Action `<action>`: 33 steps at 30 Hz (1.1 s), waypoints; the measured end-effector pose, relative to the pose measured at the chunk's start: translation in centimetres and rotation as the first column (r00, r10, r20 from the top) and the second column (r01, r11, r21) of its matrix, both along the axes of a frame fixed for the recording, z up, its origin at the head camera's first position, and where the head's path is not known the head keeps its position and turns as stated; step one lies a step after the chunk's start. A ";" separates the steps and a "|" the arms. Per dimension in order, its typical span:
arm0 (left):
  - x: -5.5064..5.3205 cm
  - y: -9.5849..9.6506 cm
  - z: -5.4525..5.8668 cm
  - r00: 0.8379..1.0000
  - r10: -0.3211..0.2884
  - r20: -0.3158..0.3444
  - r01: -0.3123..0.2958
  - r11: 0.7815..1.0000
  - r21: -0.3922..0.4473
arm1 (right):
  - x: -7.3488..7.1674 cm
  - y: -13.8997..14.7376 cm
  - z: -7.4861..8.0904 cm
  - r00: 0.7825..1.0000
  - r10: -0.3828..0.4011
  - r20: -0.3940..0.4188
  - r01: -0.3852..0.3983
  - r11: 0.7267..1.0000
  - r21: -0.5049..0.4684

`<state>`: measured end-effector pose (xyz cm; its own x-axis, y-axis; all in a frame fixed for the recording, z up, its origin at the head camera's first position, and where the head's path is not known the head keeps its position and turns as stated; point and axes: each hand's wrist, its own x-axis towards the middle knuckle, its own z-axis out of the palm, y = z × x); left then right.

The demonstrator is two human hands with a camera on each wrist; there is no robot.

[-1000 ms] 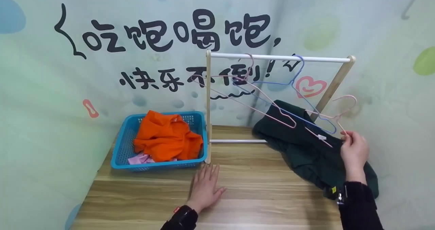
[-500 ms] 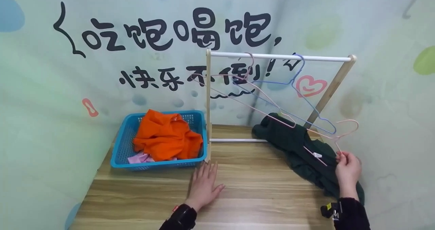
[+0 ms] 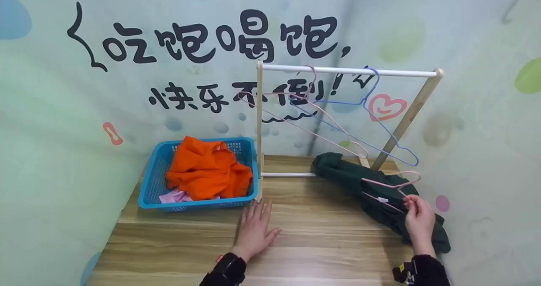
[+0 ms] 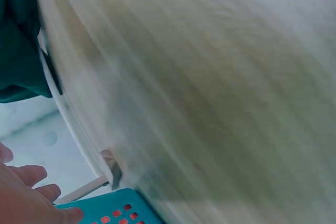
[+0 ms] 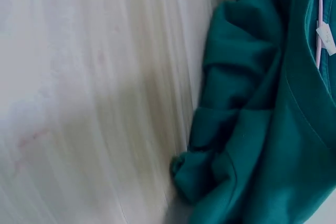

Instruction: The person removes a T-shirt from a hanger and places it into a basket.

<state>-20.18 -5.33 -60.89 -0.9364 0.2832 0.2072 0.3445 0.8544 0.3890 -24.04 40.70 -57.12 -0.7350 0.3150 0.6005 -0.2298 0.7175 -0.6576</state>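
My right hand [image 3: 420, 218] pinches one shoulder of a pink hanger [image 3: 380, 183], whose hook sticks up free of the rack. A dark green garment [image 3: 342, 170] is on this hanger and spreads low over the right side of the table. In the right wrist view, the garment's neckline shows a white tag [image 5: 326, 38] beside the pink hanger wire; that hand is out of this view. My left hand [image 3: 253, 231] rests with spread fingers on the table, just in front of the rack's left foot and close to the blue basket [image 3: 198, 205].
An orange garment [image 3: 207, 167] and some lilac cloth [image 3: 171, 197] lie in the basket. Behind stands a small clothes rack with a white top bar [image 3: 346, 70]. From it hang another pink hanger [image 3: 313, 77] and a blue hanger [image 3: 376, 81], both bare, jutting over the green garment.
My right hand has brought the pink hanger and green garment down, toward me and slightly left, away from the rack's right post. My left hand has stayed in place.
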 end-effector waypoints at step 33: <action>-1.6 1.0 3.3 0.858 -0.142 -0.495 0.262 0.948 0.182 | -0.8 -10.1 2.3 0.846 0.494 -0.201 -0.462 0.867 0.188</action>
